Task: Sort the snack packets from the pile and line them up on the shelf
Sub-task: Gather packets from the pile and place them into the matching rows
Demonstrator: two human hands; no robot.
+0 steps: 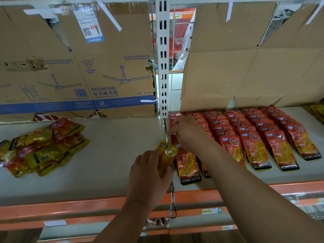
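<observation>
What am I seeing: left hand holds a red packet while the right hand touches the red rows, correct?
No. The head view shows the left hand holding a yellow packet, not red; the right hand does touch the red rows.

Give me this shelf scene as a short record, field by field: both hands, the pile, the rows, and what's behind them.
left hand: holds a yellow packet over the shelf
right hand: lies on the leftmost row of red packets; whether it grips one cannot be told
pile: yellow and red packets mixed, left bay
rows: red packets in overlapping lines, right bay
backing: cardboard behind both bays
</observation>
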